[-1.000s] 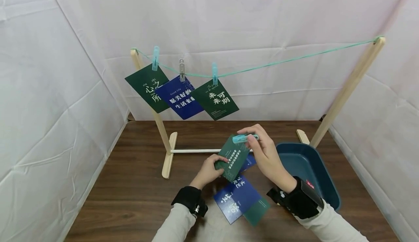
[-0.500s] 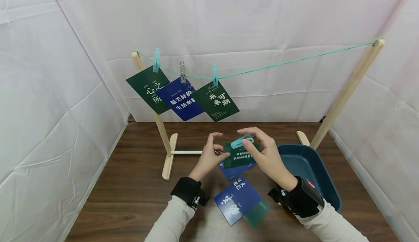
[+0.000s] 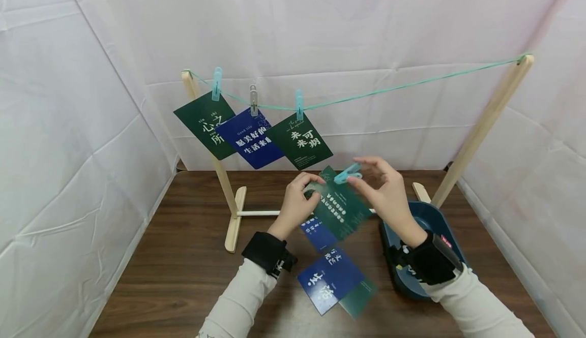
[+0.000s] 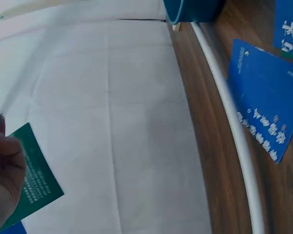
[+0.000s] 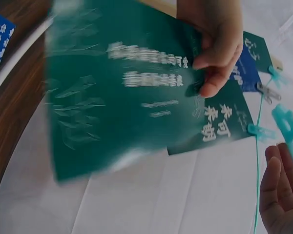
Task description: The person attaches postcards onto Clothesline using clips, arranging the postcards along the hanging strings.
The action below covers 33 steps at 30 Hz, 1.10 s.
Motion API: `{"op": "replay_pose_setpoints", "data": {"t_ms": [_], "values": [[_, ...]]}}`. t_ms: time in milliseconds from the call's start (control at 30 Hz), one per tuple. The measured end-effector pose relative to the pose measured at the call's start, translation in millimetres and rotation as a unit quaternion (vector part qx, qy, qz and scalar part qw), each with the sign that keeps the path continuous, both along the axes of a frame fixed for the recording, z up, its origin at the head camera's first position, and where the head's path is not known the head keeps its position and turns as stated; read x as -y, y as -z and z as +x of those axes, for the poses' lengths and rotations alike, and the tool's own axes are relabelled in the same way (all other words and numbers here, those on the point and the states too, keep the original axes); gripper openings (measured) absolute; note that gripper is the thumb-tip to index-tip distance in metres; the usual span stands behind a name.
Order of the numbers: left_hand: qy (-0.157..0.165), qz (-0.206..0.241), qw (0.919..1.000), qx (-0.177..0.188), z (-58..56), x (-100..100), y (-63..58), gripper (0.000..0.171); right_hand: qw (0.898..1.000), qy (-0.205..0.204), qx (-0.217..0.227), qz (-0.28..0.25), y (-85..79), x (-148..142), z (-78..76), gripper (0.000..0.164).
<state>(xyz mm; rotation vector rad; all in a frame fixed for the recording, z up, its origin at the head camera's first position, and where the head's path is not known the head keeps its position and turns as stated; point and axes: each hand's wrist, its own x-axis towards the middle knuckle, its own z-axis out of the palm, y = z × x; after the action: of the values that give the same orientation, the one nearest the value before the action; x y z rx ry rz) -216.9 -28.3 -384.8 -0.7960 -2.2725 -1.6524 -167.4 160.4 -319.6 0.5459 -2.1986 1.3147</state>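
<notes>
My left hand (image 3: 295, 206) pinches a green card (image 3: 342, 210) with white lettering by one edge, thumb against fingers. The same card (image 5: 122, 117) spreads large and slightly blurred across the right wrist view. A light-blue clothespin (image 3: 348, 174) is pinched between thumb and fingers of my right hand (image 3: 386, 195), near the card's upper corner in the head view. From the right wrist, that clothespin (image 5: 287, 124) stands apart from the card. Behind them, a green card (image 3: 210, 127), a blue card (image 3: 252, 140) and another green card (image 3: 302, 142) hang from a green cord (image 3: 412, 82), each by a clothespin.
Wooden posts (image 3: 482, 132) carry the cord, with a white rod (image 3: 261, 213) low between them. Below my hands, blue cards (image 3: 331, 277) and part of a green card (image 3: 359, 297) lie on the brown table (image 3: 174, 267). A dark-blue bin (image 3: 430, 216) stands partly under my right forearm.
The held green card has turned and risen off the cards below. My right hand has moved up and right with the clothespin, while the left has shifted its hold. The bin has shifted left.
</notes>
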Motion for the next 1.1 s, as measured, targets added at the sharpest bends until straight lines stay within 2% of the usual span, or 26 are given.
{"op": "replay_pose_setpoints", "data": {"t_ms": [33,67,167,233,267,300,400,467,533,633,867,1100], "values": [[0.008,-0.006,0.9999,-0.003,-0.8,0.9,-2.4,0.025,1.0,-0.02,-0.007,-0.016,-3.2,-1.9,-1.8,0.038],[0.017,-0.009,0.9998,-0.008,-1.7,1.7,-4.9,0.026,0.998,-0.048,-0.018,-0.033,15.2,-17.7,-23.6,0.04],[0.027,-0.016,0.9991,-0.029,-6.7,3.3,-13.6,0.03,0.996,-0.07,-0.058,-0.019,44.1,-47.8,-68.2,0.044],[0.021,-0.016,0.9986,-0.045,-11.0,3.4,-19.9,0.032,0.996,-0.076,-0.055,-0.008,42.2,-53.5,-79.7,0.044],[0.017,-0.014,0.9984,-0.051,-12.9,3.4,-23.2,0.032,0.997,-0.056,-0.057,0.013,44.5,-57.7,-87.9,0.045],[0.012,-0.013,0.9981,-0.058,-14.6,3.3,-26.6,0.032,0.997,-0.038,-0.056,0.027,21.5,-46.2,-73.3,0.043],[0.005,-0.009,0.9976,-0.068,-19.0,2.8,-35.0,0.033,0.999,-0.009,-0.026,0.028,-22.1,-22.4,-48.1,0.039],[0.004,-0.005,0.9975,-0.07,-21.0,2.4,-39.4,0.032,0.999,0.009,-0.026,0.037,-37.7,-12.6,-39.5,0.038],[0.005,-0.002,0.9975,-0.071,-22.9,1.7,-43.2,0.032,0.999,0.026,-0.015,0.042,-45.1,-7.2,-36.9,0.039],[0.005,0.002,0.9974,-0.072,-25.7,0.0,-49.3,0.032,0.998,0.03,-0.019,0.05,-52.4,-4.6,-38.7,0.04],[0.006,0.011,0.9966,-0.082,-37.9,-8.5,-67.7,0.032,0.996,0.026,-0.059,0.066,-76.9,-2.6,-59.6,0.036],[-0.017,0.028,0.9968,-0.073,-49.8,-15.3,-86.5,0.031,0.993,0.043,-0.045,0.103,-105.5,1.3,-78.7,0.034]]}}
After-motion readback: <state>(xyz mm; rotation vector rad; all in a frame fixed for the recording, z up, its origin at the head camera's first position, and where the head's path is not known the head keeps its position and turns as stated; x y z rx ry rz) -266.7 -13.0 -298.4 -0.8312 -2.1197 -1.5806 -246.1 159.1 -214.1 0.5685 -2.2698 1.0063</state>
